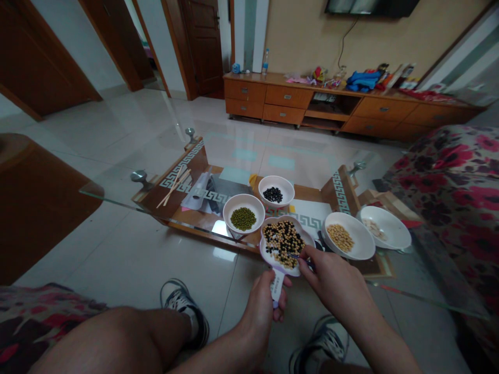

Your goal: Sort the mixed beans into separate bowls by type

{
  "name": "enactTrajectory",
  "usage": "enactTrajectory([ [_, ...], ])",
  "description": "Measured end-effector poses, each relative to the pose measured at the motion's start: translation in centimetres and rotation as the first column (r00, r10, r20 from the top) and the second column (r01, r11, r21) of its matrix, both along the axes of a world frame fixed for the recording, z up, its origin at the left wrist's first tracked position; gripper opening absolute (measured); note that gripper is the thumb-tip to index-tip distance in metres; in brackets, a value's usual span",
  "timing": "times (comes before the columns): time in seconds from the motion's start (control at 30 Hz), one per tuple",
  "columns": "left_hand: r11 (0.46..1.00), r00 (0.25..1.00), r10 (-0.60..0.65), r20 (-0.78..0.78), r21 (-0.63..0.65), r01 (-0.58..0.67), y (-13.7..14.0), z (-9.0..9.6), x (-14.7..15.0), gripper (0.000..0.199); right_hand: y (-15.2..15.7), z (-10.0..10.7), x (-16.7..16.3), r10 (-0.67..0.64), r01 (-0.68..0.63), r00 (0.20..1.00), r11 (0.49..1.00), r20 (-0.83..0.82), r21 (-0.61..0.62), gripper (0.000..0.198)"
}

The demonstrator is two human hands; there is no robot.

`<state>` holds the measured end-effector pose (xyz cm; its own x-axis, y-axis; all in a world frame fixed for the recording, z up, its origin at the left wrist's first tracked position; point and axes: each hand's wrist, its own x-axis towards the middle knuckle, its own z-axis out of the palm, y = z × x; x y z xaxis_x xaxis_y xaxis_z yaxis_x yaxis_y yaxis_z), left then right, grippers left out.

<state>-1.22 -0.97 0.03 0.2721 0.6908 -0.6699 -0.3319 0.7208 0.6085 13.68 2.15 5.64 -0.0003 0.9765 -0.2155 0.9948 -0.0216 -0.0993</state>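
My left hand [262, 306] is wrapped round the white handle of a flower-shaped dish [295, 270], held at the near edge of the glass table. Mixed black beans and yellow soybeans [286, 239] lie in the dish. In my right hand [331, 275] is a thin dark tool, pinched between thumb and fingers, its tip among the beans; its kind I cannot make out. Left of the dish stands a white bowl [230, 210] of green mung beans. Behind is a bowl [288, 187] of black beans, and to the right a bowl [362, 249] of soybeans.
A further white bowl [397, 234] with a few pale pieces stands at the far right. Wooden chopsticks [175, 188] and papers [198, 195] show at the left of the glass table [128, 202]. A long wooden cabinet [288, 98] runs along the wall; a floral-covered seat [460, 182] is at the right.
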Motion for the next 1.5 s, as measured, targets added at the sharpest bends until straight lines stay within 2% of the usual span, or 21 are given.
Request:
enactTrajectory([
  [0.23, 1.0, 1.0, -0.007, 0.0, 0.005, 0.007, 0.0, 0.1, 0.0, 0.046, 0.0, -0.1, 0.0, 0.008, -0.006, 1.0, 0.999, -0.027, 0.047, 0.02],
  [0.47, 1.0, 1.0, -0.006, -0.002, 0.0, 0.006, 0.0, 0.1, 0.1, 0.044, 0.1, 0.3, -0.2, -0.014, 0.013, 1.0, 0.999, -0.01, -0.032, 0.021],
  [0.6, 1.0, 1.0, 0.003, 0.006, 0.006, -0.003, -0.2, -0.2, 0.0, 0.043, 0.1, 0.3, -0.2, -0.009, 0.008, 1.0, 1.0, -0.015, -0.023, 0.022],
  [0.9, 1.0, 1.0, 0.006, 0.01, -0.004, -0.006, 0.0, 0.0, 0.1, 0.042, 0.2, 0.5, -0.4, 0.002, 0.011, 0.995, 0.991, -0.104, 0.13, 0.025],
  [1.17, 1.0, 0.999, 0.017, 0.028, -0.004, -0.017, 0.0, -0.2, 0.2, 0.042, 1.4, 1.1, -2.8, 0.047, 0.026, 0.972, 0.952, -0.23, 0.306, 0.025],
  [1.37, 0.999, 0.999, 0.031, 0.024, 0.007, -0.031, 0.0, -0.6, 0.5, 0.035, 2.7, 1.0, -5.5, 0.075, 0.038, 0.947, 0.941, -0.314, 0.337, 0.022],
  [1.5, 0.999, 0.999, 0.016, -0.031, -0.035, -0.017, 0.1, -0.4, 0.6, 0.035, 3.2, 0.9, -6.5, 0.084, 0.032, 0.94, 0.943, -0.331, 0.331, 0.023],
])
